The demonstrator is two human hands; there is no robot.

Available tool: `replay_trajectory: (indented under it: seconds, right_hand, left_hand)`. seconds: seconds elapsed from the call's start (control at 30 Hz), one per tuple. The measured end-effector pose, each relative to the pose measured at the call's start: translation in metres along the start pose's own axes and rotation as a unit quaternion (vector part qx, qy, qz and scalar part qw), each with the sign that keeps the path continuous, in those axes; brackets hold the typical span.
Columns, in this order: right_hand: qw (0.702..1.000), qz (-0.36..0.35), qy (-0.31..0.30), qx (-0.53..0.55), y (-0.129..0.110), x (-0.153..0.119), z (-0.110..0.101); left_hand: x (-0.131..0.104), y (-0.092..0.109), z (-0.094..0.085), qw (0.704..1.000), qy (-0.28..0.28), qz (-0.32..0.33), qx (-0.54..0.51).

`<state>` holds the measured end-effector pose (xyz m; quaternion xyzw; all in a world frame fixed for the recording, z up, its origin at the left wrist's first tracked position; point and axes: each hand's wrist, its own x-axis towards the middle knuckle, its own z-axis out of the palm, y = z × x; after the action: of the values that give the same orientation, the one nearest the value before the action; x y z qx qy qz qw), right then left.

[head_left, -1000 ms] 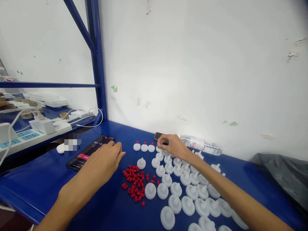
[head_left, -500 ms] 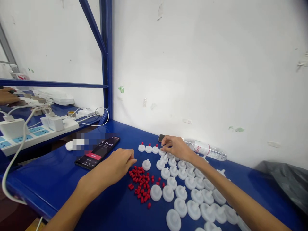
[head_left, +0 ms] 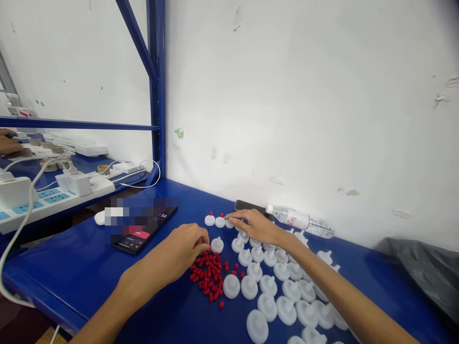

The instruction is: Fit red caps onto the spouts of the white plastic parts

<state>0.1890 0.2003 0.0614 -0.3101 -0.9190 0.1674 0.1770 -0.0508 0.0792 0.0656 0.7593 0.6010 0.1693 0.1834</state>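
Several small red caps (head_left: 211,276) lie in a loose pile on the blue table (head_left: 158,313). Over the pile's upper left edge is my left hand (head_left: 190,246), its thumb and fingertips pressed together; anything between them is too small to name. My right hand (head_left: 253,224) reaches to the back row, fingers at a white round piece that it partly covers. Left of it stand two white pieces (head_left: 210,220) with red caps on their stems. A single white piece (head_left: 217,245) without a cap sits between my hands. Many more uncapped white pieces (head_left: 286,310) spread below my right forearm.
Behind my right hand lie a dark phone (head_left: 241,205) and a plastic bottle (head_left: 304,222). A phone (head_left: 143,234) with a lit screen is at left, near a power strip (head_left: 53,198). Another person's hand (head_left: 9,143) shows at far left.
My right hand has moved left along the back row, onto the third piece. My left hand has shifted slightly right, its fingers now nearer the red caps. The view has shifted slightly.
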Motion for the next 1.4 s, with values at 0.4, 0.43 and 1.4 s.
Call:
replay_trajectory:
  seconds: [0.4,0.43,1.4]
  right_hand:
    - [0.982,0.045,0.176,-0.045,-0.037,-0.026,-0.030]
    - [0.981,0.050,0.182,-0.046,-0.045,-0.033,-0.031]
    - [0.952,-0.102,0.245,-0.151,-0.099,-0.072,-0.005]
  left_hand:
    - [0.003,-0.014,0.006,0.999,0.016,0.001,0.033]
    - [0.003,-0.014,0.006,0.999,0.024,0.004,0.033]
    - [-0.019,0.041,-0.004,0.962,0.137,0.088,-0.217]
